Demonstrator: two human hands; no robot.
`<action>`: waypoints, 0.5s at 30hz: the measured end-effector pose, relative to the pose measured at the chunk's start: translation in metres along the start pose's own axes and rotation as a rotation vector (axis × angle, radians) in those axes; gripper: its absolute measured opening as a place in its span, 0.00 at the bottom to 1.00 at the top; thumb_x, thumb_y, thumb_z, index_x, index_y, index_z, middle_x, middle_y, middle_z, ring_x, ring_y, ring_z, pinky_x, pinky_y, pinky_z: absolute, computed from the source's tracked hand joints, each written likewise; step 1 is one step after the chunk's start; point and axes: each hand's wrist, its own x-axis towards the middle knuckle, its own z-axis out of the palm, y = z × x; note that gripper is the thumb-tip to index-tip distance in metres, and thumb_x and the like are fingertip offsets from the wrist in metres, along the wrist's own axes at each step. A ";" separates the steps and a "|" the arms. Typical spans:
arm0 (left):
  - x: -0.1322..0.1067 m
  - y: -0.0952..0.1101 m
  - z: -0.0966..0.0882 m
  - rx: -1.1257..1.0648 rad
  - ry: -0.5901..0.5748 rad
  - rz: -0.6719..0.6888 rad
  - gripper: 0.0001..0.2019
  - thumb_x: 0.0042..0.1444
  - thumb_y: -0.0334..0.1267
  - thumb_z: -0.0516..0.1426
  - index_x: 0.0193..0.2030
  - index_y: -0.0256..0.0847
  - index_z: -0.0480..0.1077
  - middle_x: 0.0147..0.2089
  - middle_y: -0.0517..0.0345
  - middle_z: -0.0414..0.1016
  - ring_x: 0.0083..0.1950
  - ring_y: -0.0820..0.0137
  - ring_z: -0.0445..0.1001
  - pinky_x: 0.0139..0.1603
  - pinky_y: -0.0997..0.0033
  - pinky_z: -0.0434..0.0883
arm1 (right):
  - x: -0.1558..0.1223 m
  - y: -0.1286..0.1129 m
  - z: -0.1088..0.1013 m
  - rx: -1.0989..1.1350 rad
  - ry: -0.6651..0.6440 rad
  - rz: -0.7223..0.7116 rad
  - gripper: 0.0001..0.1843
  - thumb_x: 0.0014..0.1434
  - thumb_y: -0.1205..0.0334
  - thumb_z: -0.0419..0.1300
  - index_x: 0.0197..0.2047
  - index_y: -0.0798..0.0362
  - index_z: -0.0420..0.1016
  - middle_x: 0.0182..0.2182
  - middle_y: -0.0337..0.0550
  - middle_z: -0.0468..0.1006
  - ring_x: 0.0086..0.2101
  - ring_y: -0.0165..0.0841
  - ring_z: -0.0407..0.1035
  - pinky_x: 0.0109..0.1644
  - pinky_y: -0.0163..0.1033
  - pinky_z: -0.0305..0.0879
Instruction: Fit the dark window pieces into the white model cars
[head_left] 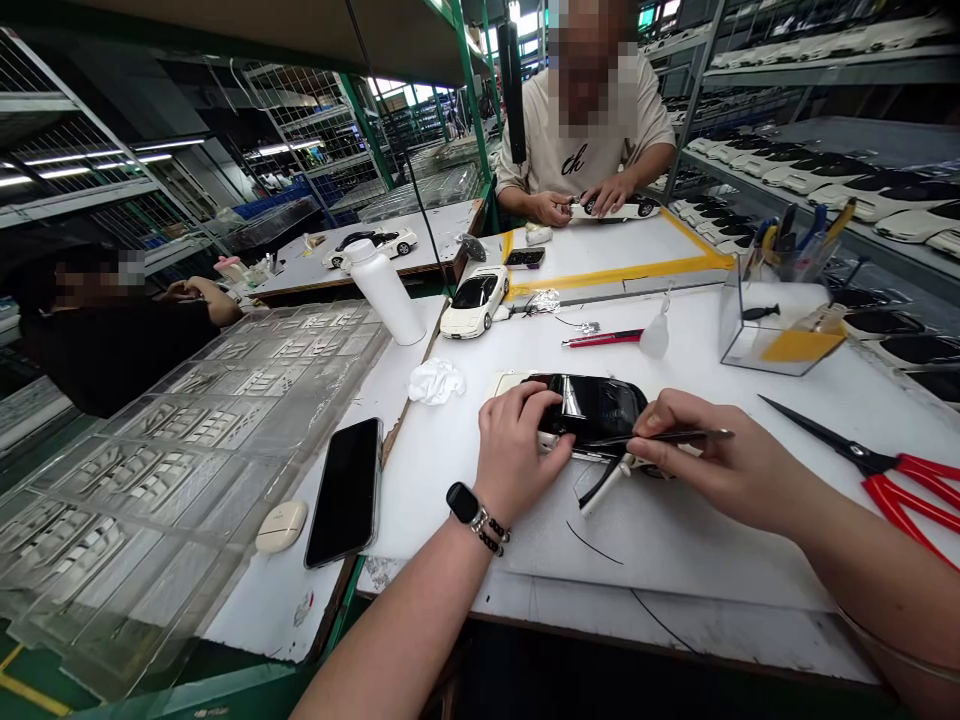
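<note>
A white model car [517, 383] with a glossy black roof lies on the white worktop before me, one door [604, 484] swung out toward me. My left hand [521, 435] grips the car's near side, fingers over the top and thumb on the side. In my right hand [697, 455] a thin dark pair of tweezers [690, 436] is pinched, its tip at the car's side by the roof edge. My right fingers hide part of the car's rear.
Red-handled scissors [874, 460] lie at right, near a clear tool box [780, 330]. Beyond the car are a red craft knife [607, 339] and another white model car [475, 303]. A phone [345, 490], bottle [382, 295] and parts trays [187, 440] stand left. A co-worker [592, 150] sits opposite.
</note>
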 end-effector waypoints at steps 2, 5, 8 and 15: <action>0.000 0.000 0.000 0.008 0.003 0.007 0.18 0.52 0.34 0.61 0.49 0.44 0.64 0.54 0.53 0.67 0.55 0.61 0.65 0.58 0.56 0.58 | 0.000 0.000 0.000 0.000 0.003 -0.006 0.10 0.60 0.56 0.58 0.30 0.51 0.65 0.28 0.42 0.70 0.28 0.32 0.64 0.25 0.34 0.60; -0.001 -0.001 0.002 0.027 0.011 0.031 0.18 0.52 0.34 0.60 0.50 0.43 0.64 0.54 0.52 0.67 0.55 0.60 0.65 0.57 0.56 0.59 | -0.001 -0.001 0.001 -0.004 0.010 -0.021 0.10 0.60 0.55 0.58 0.31 0.51 0.66 0.28 0.42 0.71 0.29 0.33 0.65 0.27 0.35 0.61; -0.001 -0.002 0.003 0.054 0.022 0.069 0.18 0.53 0.34 0.59 0.51 0.42 0.63 0.55 0.50 0.67 0.56 0.60 0.65 0.56 0.56 0.60 | -0.001 -0.001 0.002 -0.004 0.015 -0.038 0.10 0.61 0.55 0.58 0.31 0.51 0.66 0.28 0.42 0.71 0.29 0.33 0.65 0.28 0.36 0.61; -0.003 -0.002 0.003 0.094 0.026 0.097 0.18 0.55 0.35 0.59 0.52 0.41 0.62 0.55 0.48 0.67 0.56 0.59 0.65 0.56 0.56 0.60 | -0.001 0.000 0.001 -0.041 0.047 -0.029 0.10 0.61 0.55 0.57 0.31 0.51 0.65 0.28 0.42 0.72 0.29 0.34 0.67 0.29 0.38 0.61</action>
